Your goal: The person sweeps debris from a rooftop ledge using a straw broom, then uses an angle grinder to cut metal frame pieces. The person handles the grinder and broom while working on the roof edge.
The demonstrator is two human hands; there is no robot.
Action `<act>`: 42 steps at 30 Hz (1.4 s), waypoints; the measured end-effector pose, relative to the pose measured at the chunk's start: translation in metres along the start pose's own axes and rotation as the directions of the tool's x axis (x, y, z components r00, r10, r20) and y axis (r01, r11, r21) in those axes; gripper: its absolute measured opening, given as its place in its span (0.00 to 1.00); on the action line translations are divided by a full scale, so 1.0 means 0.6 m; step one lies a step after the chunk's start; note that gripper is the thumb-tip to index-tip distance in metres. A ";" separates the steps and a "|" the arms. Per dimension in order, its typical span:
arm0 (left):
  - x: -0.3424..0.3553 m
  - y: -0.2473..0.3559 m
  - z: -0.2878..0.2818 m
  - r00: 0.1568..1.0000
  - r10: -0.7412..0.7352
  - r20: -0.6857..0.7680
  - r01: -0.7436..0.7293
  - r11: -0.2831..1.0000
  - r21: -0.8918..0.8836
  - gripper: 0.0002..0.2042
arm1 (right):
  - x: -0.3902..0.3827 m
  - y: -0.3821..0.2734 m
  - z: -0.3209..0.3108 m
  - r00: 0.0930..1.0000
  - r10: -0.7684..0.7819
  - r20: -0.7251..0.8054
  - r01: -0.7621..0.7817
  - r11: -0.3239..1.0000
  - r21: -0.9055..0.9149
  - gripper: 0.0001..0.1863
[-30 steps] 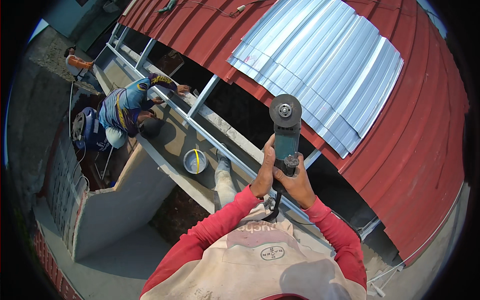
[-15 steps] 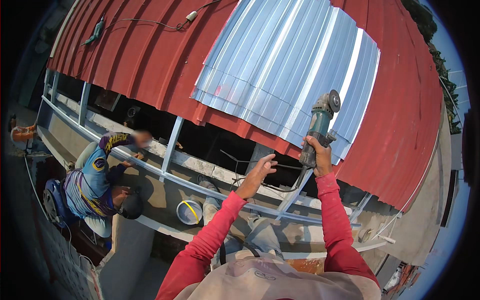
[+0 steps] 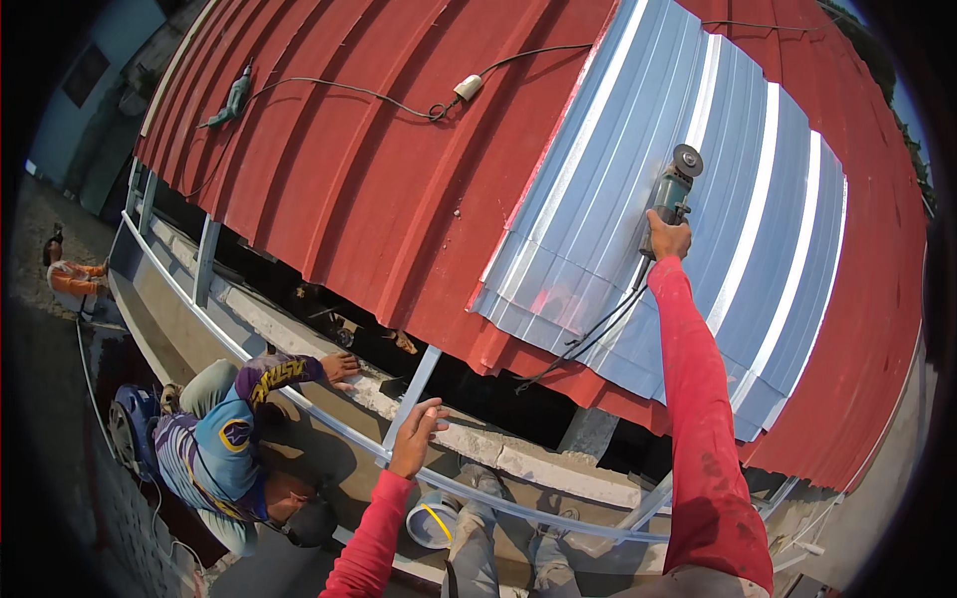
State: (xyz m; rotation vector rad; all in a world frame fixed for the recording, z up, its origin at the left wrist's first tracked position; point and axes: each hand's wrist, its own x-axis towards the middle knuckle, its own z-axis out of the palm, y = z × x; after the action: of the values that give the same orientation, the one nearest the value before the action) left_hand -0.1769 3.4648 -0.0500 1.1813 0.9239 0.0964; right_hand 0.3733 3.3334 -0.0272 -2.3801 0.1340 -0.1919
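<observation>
An angle grinder [image 3: 670, 199], dark green with a round disc at its far end, is gripped round its body by my right hand [image 3: 668, 237]. That arm is stretched far forward over the bare silver corrugated sheet [image 3: 588, 189], the grinder lying at or just above its surface; I cannot tell whether it touches. From the grinder's rear, its black cable [image 3: 608, 324] runs down across the sheet to the roof edge. My left hand [image 3: 416, 437] is raised above the metal railing [image 3: 469, 492], fingers loosely apart and nothing in them.
Red corrugated roofing [image 3: 359, 149] surrounds the silver sheet. A green power drill [image 3: 233, 100] and a white cord connector [image 3: 468, 88] lie on it. A co-worker [image 3: 224, 429] crouches at the left by the railing. A bucket [image 3: 432, 524] stands near my feet; farther left is another person [image 3: 76, 281].
My right hand has carried the grinder forward, out over the silver sheet, its cable trailing. My left hand has drawn away from the grinder to the left. The view has shifted.
</observation>
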 end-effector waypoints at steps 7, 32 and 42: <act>0.328 0.185 -0.015 0.888 0.442 -0.124 -0.414 0.888 0.200 0.16 | -0.002 0.018 0.093 0.941 -0.197 -0.276 0.129 0.960 -0.247 0.36; 0.837 0.587 0.089 0.802 0.589 0.097 -0.431 0.458 0.778 0.23 | 0.010 0.015 0.090 0.887 -0.324 -0.328 0.258 0.939 -0.229 0.34; 0.795 0.587 0.103 0.812 0.566 -0.144 -0.137 0.424 0.895 0.24 | 0.000 0.026 0.093 0.902 -0.309 -0.301 0.239 0.939 -0.248 0.33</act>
State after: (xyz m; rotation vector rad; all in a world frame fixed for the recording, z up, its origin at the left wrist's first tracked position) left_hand 0.3070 3.8122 -0.0265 2.4127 1.1199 0.2869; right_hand 0.3826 3.3595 -0.0778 -2.5456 -0.0278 -0.7566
